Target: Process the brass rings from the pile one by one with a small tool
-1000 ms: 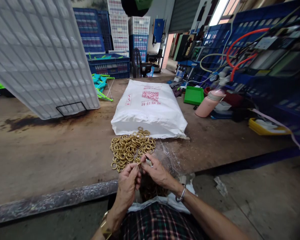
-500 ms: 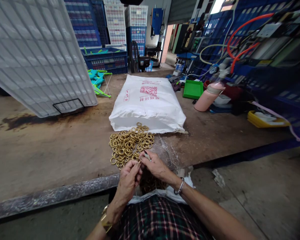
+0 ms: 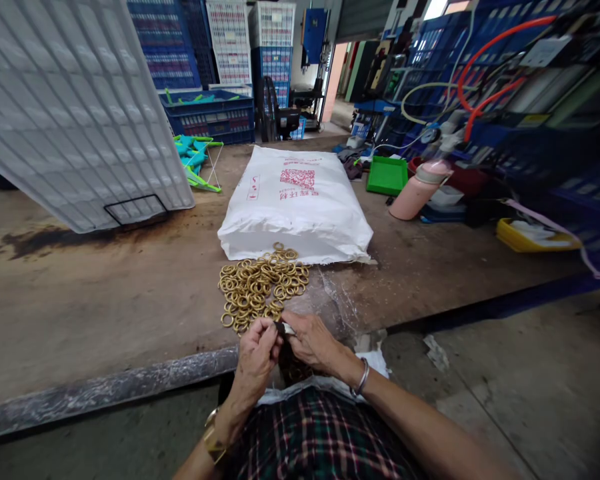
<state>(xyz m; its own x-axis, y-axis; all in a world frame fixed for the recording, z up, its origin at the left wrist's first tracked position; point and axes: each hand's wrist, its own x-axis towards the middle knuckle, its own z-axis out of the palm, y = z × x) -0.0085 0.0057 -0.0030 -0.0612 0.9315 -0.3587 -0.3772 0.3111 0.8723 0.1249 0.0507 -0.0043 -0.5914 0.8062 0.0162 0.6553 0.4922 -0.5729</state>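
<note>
My left hand (image 3: 258, 348) is closed in a pinch at the table's front edge. What its fingertips grip is too small and covered to make out. Close against it, my right hand (image 3: 314, 341) is closed around a small tool (image 3: 286, 329) with a dark tip and a pale body. The tip points left and reaches the left fingertips. Just beyond both hands lies a loose pile of brass-coloured rings (image 3: 253, 293). More rings sit in a shadowed opening below my hands, partly hidden by them.
A white printed sack (image 3: 295, 200) lies behind the rings. On the left leans a large white plastic crate (image 3: 80, 120), beside teal and green plastic pieces (image 3: 196, 157). A pink bottle (image 3: 415, 195), green tray (image 3: 387, 175) and yellow tray (image 3: 510, 239) stand on the right.
My right hand has dropped slightly and turned the tool, so its dark tip has swung from pointing up to pointing at the left fingertips. The left hand stays almost in place.
</note>
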